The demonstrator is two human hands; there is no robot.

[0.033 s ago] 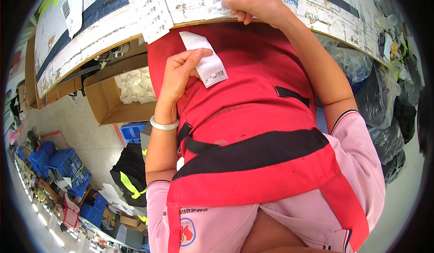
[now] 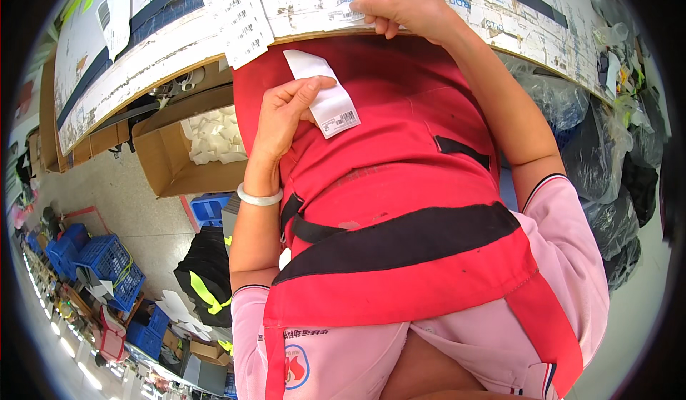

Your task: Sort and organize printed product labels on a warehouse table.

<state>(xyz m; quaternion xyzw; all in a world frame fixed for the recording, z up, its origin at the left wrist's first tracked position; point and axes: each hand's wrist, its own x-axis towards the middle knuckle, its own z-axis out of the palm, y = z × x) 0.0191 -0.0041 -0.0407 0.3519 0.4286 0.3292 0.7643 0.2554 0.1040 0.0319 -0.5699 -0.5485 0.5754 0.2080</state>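
My left hand (image 2: 289,110) is in front of my red apron, with thumb and fingers closed on a white label strip (image 2: 332,107). The strip hangs tilted, and a printed barcode shows at its lower end. My right hand (image 2: 411,5) is over the near edge of the worktable (image 2: 307,14), its thumb and forefinger pinched together. At those fingertips is a small barcode label (image 2: 351,15), partly covered by the fingers. Left of it, a white sheet of barcode labels (image 2: 237,17) lies on the table and overhangs its edge.
Another white label strip (image 2: 116,17) lies on the table's left part. Below the table stands a cardboard box (image 2: 161,160) with white paper scraps (image 2: 214,139). Filled plastic bags (image 2: 597,150) are at the right. Blue crates (image 2: 111,264) stand on the floor at left.
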